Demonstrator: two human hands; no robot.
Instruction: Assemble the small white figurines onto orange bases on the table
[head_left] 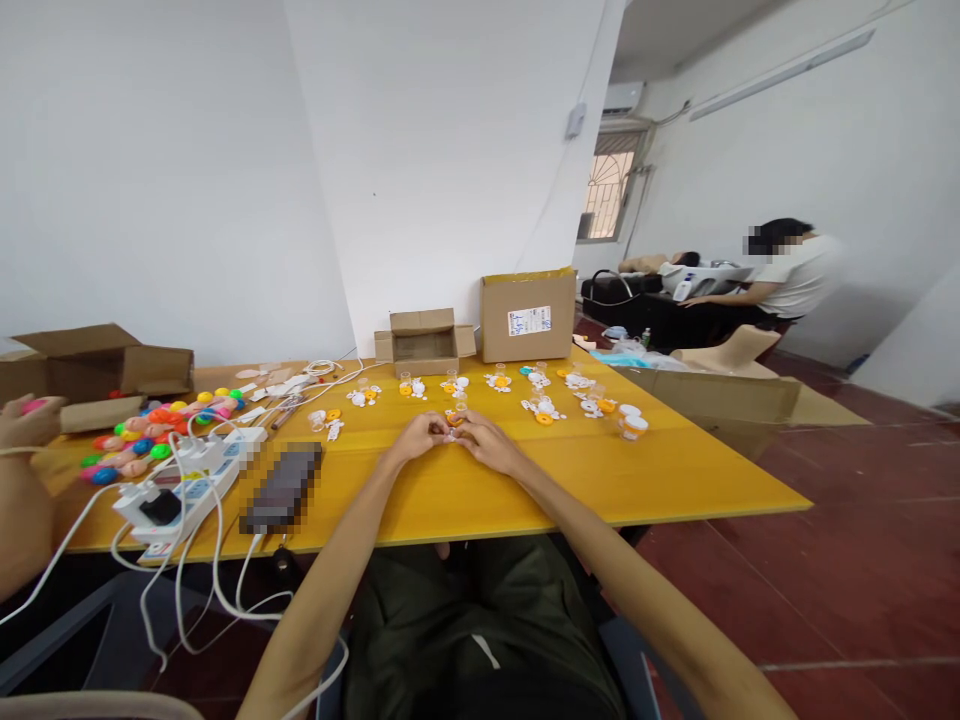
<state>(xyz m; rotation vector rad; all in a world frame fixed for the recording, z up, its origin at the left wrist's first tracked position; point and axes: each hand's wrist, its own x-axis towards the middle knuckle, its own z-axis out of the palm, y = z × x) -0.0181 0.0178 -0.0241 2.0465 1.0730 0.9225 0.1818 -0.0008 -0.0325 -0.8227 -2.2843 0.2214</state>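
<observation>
Over the middle of the yellow table, my left hand [421, 435] and my right hand [486, 440] meet with fingertips pinched together. Between them is a small white plastic piece [452, 434], too small to make out fully. Just beyond the fingertips lie an orange ring-like part [454, 419] and a clear plastic cup [460, 401], both partly hidden by my hands. Little groups of white pieces [551, 408], orange rings [544, 418] and clear cups are spread across the table behind. To the right stand white-lidded round containers [634, 428].
A phone [283, 488] and a power strip [199, 488] with loose white cables lie at left. Beyond them are colourful small toys [154, 430] and another person's hand [30, 420]. Cardboard boxes [528, 318] line the wall. Someone [802, 270] sits at far right.
</observation>
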